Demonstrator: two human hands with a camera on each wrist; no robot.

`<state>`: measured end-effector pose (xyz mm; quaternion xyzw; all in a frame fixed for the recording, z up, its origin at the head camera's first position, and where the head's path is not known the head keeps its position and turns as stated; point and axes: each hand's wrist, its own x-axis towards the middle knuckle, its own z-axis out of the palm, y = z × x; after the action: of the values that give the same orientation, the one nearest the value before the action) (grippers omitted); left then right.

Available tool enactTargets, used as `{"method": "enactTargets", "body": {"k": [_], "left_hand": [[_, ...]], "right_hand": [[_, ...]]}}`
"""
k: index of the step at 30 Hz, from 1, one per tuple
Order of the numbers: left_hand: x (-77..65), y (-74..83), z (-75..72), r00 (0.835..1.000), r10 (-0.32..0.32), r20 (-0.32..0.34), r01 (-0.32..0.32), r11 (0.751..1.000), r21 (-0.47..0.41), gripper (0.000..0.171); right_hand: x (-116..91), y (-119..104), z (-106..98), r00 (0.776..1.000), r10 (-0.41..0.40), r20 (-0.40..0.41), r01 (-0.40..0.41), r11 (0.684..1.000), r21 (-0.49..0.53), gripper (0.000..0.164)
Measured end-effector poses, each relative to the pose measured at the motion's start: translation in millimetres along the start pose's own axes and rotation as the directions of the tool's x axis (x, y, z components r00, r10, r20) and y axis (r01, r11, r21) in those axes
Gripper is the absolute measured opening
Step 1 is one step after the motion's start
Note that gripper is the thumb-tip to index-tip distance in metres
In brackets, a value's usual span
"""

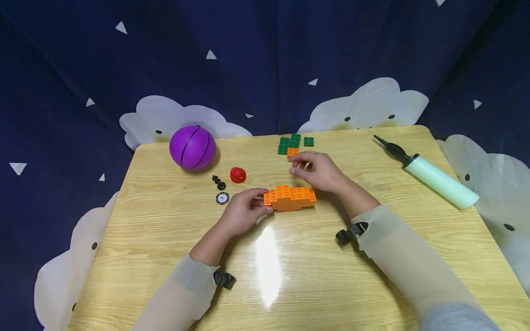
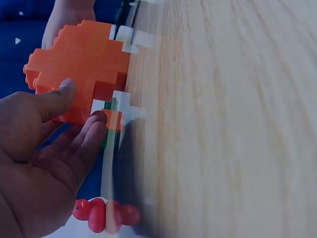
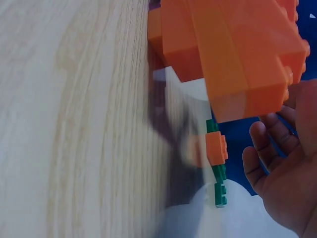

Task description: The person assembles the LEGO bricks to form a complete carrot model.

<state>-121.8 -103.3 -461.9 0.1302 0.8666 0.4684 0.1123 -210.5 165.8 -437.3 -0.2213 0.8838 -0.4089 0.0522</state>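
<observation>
A stepped build of orange toy building bricks [image 1: 290,198] stands on the wooden table, studs up. My left hand [image 1: 244,210] holds its left end; in the left wrist view the thumb [image 2: 62,99] lies against the orange side. Behind the build, my right hand [image 1: 320,171] hovers with loosely bent fingers, nothing visible between them. Its fingertips are near a loose orange brick [image 1: 292,151]. In the right wrist view, that loose brick [image 3: 215,148] appears apart from the fingers. Green bricks [image 1: 284,145] lie just behind it, with a small green brick [image 1: 308,141] to their right.
Left of the build are a red toy figure [image 1: 238,175], a black chess piece [image 1: 219,183] and a poker chip [image 1: 222,198]. A purple ball [image 1: 192,148] sits at the back left. A hand pump [image 1: 439,180] lies at the right edge, before a dark curtain [image 1: 265,69].
</observation>
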Motion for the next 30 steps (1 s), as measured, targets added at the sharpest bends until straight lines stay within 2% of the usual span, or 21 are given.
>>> {"method": "enactTargets", "body": {"k": [10,17,25,30], "left_hand": [[-0.1,0.0,-0.5,1.000,0.010,-0.002,-0.009,1.000,0.016,0.051],[-0.1,-0.9,0.6,1.000,0.015,0.003,-0.015,1.000,-0.010,0.051],[-0.5,-1.6,0.6,1.000,0.019,0.002,-0.019,1.000,-0.007,0.051],[-0.4,-1.2,0.4,1.000,0.021,-0.003,-0.021,1.000,0.002,0.052]], "right_hand": [[15.7,17.7,5.2,0.998,0.038,-0.058,-0.039,0.999,-0.026,0.034],[27.1,28.9,7.1,0.993,0.081,-0.089,-0.088,0.993,-0.081,0.038],[38.7,38.0,7.4,0.988,0.135,-0.081,-0.145,0.981,-0.130,0.047],[44.3,42.0,9.2,0.987,0.142,-0.077,-0.153,0.975,-0.164,0.051]]}}
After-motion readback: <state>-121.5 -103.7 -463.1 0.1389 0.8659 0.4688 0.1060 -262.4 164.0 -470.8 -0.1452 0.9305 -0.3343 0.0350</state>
